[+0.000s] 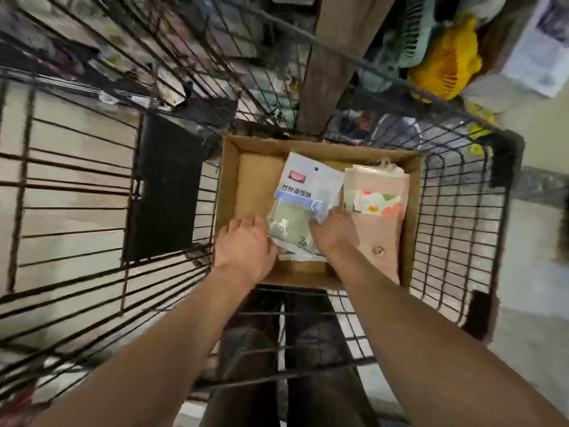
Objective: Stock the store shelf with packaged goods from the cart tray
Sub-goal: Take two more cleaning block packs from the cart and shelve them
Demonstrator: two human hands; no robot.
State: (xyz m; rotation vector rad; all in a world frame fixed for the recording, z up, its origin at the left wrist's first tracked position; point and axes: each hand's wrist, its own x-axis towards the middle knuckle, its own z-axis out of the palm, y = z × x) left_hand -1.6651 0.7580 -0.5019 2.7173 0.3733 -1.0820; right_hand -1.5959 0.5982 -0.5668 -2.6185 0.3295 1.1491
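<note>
Both bare forearms reach forward and down from the bottom of the view, converging toward the middle. The left hand (244,246) is palm-down, knuckles up, its fingers curled downward at their tips. The right hand (334,231) lies just beside it, apart from it, palm-down too, with fingers stretched forward and pressed flat. Both wrists are straight, in line with the forearms.

- Cart (462,211): thin dark metal wire, matt, worn
- Box (255,186): plain brown cardboard, matt
- White-and-green packets (303,204): clear glossy plastic film with printed paper insert
- Pinkish packets (380,217): glossy plastic wrap
- Post (332,63): rough unfinished wood
- Yellow basket (446,63): ribbed plastic
</note>
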